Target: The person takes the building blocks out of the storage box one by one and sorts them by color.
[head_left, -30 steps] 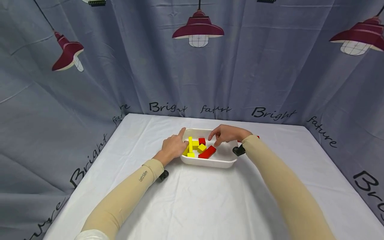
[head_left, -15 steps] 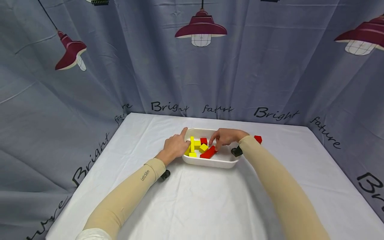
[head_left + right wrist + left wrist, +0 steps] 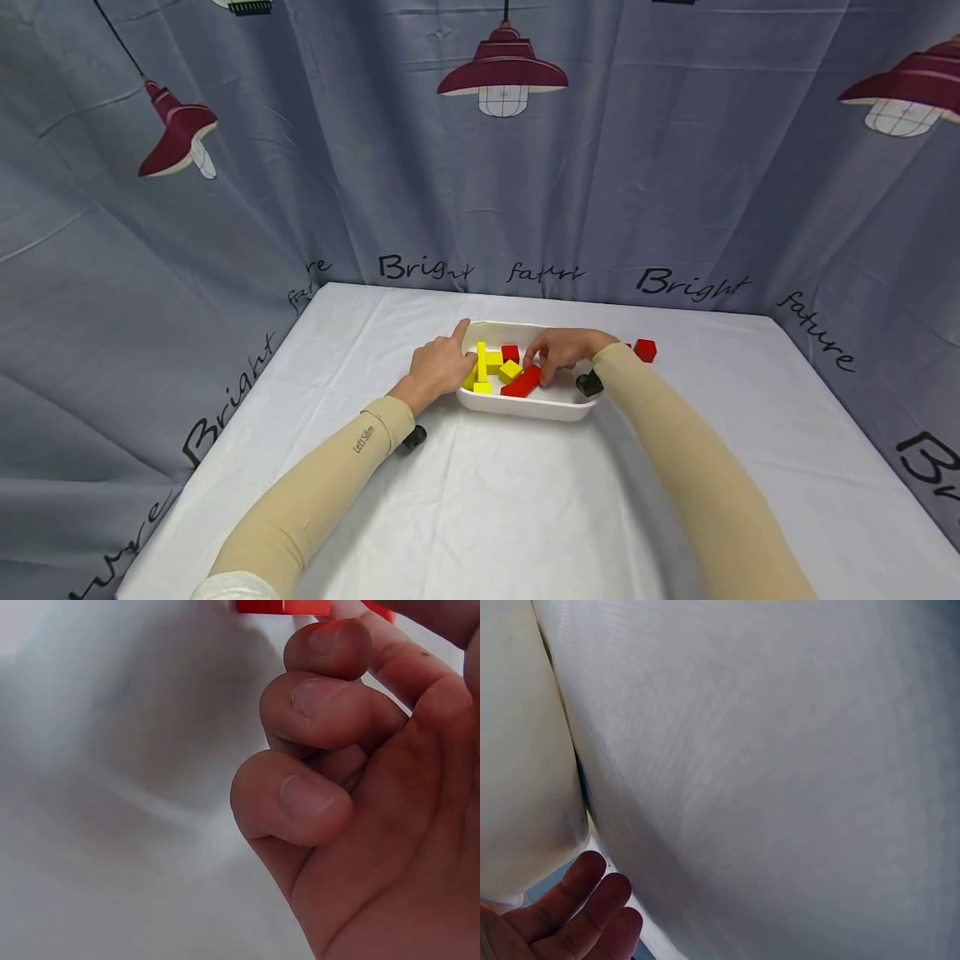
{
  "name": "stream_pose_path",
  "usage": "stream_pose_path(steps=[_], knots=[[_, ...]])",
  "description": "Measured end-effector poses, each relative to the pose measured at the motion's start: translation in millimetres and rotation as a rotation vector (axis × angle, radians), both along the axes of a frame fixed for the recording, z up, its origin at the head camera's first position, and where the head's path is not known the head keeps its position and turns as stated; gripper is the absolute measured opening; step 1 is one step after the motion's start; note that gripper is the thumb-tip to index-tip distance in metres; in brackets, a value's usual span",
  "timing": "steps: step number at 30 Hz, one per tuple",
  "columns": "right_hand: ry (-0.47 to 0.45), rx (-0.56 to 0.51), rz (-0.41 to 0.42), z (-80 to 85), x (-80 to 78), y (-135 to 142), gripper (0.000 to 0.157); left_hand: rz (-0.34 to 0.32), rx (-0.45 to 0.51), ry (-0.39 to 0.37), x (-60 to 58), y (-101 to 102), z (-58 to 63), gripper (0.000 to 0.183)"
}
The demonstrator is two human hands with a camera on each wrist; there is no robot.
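Note:
A white plastic tray (image 3: 536, 409) holds several yellow and red blocks. My left hand (image 3: 441, 365) grips its left end, thumb over the rim and index finger stretched along it. In the left wrist view the curled fingers (image 3: 577, 904) lie against the outer wall. My right hand (image 3: 566, 346) reaches into the tray, its thumb and index finger pinching the upper right end of a long red block (image 3: 517, 385). Its other fingers are curled in the right wrist view. Near the red block are a yellow cube (image 3: 510, 372), a red cube (image 3: 510, 353) and a long yellow block (image 3: 482, 362).
Outside the tray, beyond the right wrist, a red block (image 3: 645, 350) lies on the white tablecloth (image 3: 517, 500). Part of another red piece shows beside the sleeve. A grey curtain (image 3: 360, 167) printed with lamps hangs behind the table.
My right hand has come down and slightly nearer to me, onto the end of the long red block. The left hand keeps its hold on the tray. The view has shifted slightly.

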State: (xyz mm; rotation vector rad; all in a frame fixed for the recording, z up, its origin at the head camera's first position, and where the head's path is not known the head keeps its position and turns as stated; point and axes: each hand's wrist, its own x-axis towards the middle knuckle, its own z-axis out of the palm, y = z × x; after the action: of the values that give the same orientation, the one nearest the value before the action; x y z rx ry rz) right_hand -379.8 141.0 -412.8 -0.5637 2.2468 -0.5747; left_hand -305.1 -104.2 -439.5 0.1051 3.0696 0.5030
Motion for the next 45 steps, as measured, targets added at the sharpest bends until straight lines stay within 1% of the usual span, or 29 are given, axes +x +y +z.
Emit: stream_pose_path(steps=[4,7,14,18,23,27,30,35,39,45], knots=[[0.005,0.002,-0.013,-1.4,2.0,0,0.034,-0.001,-0.006,-0.001,1.0,1,-0.4,0.067],[0.013,0.010,-0.009,-1.8,2.5,0,0.032,0.000,-0.003,-0.002,1.3,1,-1.0,0.067],[0.065,0.055,0.062,2.0,2.0,1,0.030,-0.010,-0.018,0.023,-0.4,1,-3.8,0.066],[0.105,0.079,0.090,9.3,3.3,3,0.030,-0.013,-0.020,0.019,-0.7,0,-4.4,0.067],[0.144,0.079,0.109,20.6,5.7,6,0.029,-0.011,-0.016,0.014,0.0,-1,-3.5,0.067],[0.157,0.076,0.118,32.0,10.2,9,0.026,-0.008,-0.013,0.020,0.2,-2,-3.2,0.067],[0.167,0.073,0.108,38.0,12.1,13,0.026,-0.010,-0.012,0.025,-0.1,-2,-3.8,0.067],[0.194,0.048,0.083,42.9,11.0,22,0.027,-0.011,0.000,0.029,-0.3,-2,-4.0,0.068],[0.209,0.016,0.051,47.1,11.5,32,0.028,-0.013,0.000,0.032,-0.4,-2,-4.6,0.068],[0.249,0.009,-0.010,53.2,11.9,49,0.031,-0.014,-0.005,0.038,-1.5,-2,-5.3,0.068]])
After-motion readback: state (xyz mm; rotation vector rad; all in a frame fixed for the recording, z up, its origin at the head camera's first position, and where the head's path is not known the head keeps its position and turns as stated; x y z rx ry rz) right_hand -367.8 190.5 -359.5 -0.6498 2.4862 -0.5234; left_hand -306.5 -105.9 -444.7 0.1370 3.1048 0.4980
